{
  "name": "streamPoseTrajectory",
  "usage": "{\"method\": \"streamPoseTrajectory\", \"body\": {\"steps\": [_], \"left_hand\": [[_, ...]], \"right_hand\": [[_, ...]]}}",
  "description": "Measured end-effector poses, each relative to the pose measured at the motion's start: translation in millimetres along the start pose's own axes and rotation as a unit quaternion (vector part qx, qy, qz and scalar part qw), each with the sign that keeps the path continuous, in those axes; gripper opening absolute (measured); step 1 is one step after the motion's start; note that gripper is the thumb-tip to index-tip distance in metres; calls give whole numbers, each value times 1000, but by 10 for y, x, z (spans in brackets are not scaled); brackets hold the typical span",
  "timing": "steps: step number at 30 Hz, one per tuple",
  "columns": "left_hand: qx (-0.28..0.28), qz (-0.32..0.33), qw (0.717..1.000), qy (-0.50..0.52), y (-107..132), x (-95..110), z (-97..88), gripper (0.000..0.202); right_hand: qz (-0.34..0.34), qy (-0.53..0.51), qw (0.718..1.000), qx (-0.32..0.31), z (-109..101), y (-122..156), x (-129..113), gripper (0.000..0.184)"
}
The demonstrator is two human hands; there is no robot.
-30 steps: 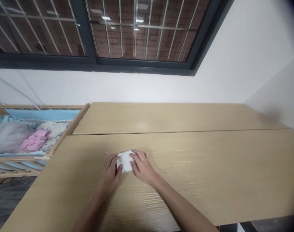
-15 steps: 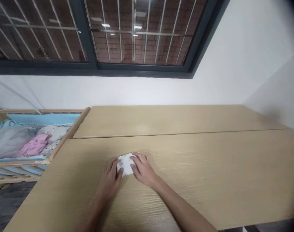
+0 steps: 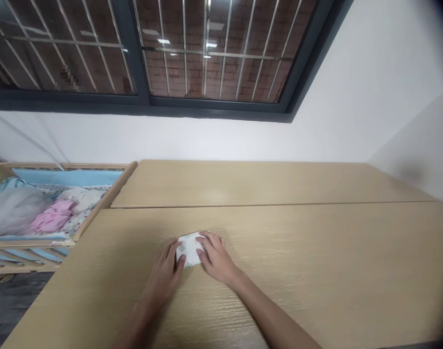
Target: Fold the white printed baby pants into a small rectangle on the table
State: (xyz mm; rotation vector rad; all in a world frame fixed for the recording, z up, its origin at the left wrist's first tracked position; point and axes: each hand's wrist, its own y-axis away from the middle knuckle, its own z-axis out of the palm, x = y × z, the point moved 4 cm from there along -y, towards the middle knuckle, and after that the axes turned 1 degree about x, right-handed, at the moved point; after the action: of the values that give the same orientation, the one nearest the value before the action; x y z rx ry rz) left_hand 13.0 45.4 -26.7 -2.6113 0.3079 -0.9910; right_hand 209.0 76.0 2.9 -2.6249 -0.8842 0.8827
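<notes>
A small white, roughly rectangular piece with faint green and grey prints lies on the wooden tabletop. It looks flat and folded, but its exact kind is unclear. My left hand grips its left edge, the thumb lying along the near corner. On the opposite side, my right hand is curled over the right edge, fingertips resting on the top face. Fingers cover both ends of the piece, so only its middle shows.
A wooden cot with blue lining stands against the table's left side, holding pink cloth and white bedding. Behind the table are a white wall and a barred window. A seam crosses the tabletop behind my hands.
Both hands keep the same hold on the white piece, which stays in place. Only the camera view has tilted slightly.
</notes>
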Motion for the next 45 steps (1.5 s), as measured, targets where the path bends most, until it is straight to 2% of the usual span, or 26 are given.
{"method": "streamPoseTrajectory", "body": {"steps": [36, 45], "left_hand": [[-15, -4, 1000, 2, 0, 36, -30, 35], [2, 1, 1000, -13, -3, 48, -35, 36]], "right_hand": [[-5, 2, 1000, 0, -8, -6, -2, 31], [5, 1, 1000, -13, -14, -5, -6, 31]]}}
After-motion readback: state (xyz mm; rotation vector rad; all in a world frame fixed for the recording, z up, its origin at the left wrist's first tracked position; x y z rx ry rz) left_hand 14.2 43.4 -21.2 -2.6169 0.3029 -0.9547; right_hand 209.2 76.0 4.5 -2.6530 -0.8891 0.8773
